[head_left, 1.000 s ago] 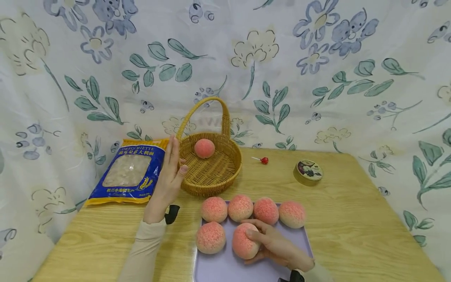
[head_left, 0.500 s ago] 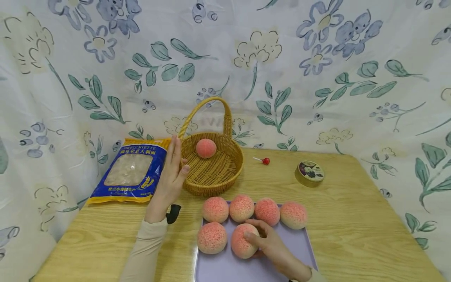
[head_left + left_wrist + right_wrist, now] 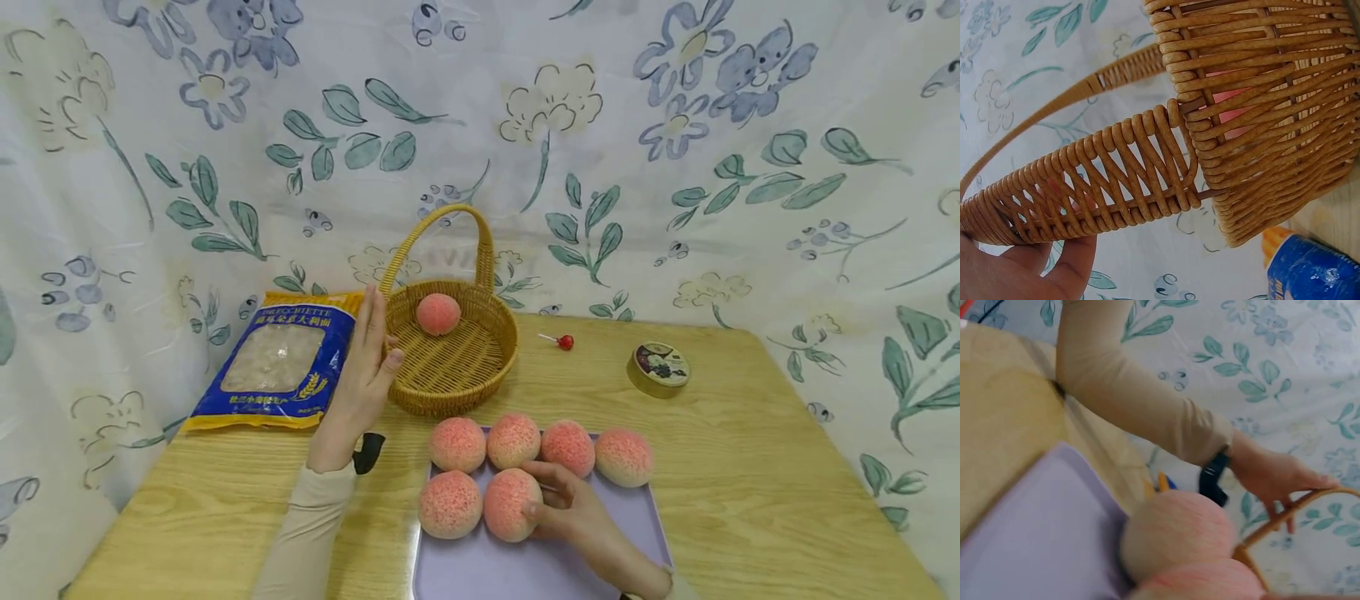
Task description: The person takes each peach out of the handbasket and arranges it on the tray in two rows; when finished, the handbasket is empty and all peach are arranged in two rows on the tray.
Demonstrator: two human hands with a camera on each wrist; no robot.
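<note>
My right hand (image 3: pixel 581 512) holds a pink speckled peach (image 3: pixel 512 505), thumb on its near right side and fingers at its back. The peach is at the lilac tray (image 3: pixel 480 575), beside another peach (image 3: pixel 450 505); contact with the tray's surface is hidden. Behind them lies a row of several more peaches (image 3: pixel 513 442). My left hand (image 3: pixel 363 379) holds the handle (image 3: pixel 1085 181) of the wicker basket (image 3: pixel 450 404) at its left side; some fingers point up and others show through the weave in the left wrist view. One peach (image 3: pixel 438 314) sits inside the basket.
A blue and yellow pasta bag (image 3: pixel 273 358) lies left of the basket. On the wooden table (image 3: pixel 750 467), a red lollipop (image 3: pixel 565 342) and a round tin (image 3: pixel 660 369) lie to the right. Floral cloth (image 3: pixel 465 125) hangs behind.
My right hand has moved the peach slightly left and back, closer to the neighbouring peach, and its fingers are spread wider. The left hand stays at the basket handle.
</note>
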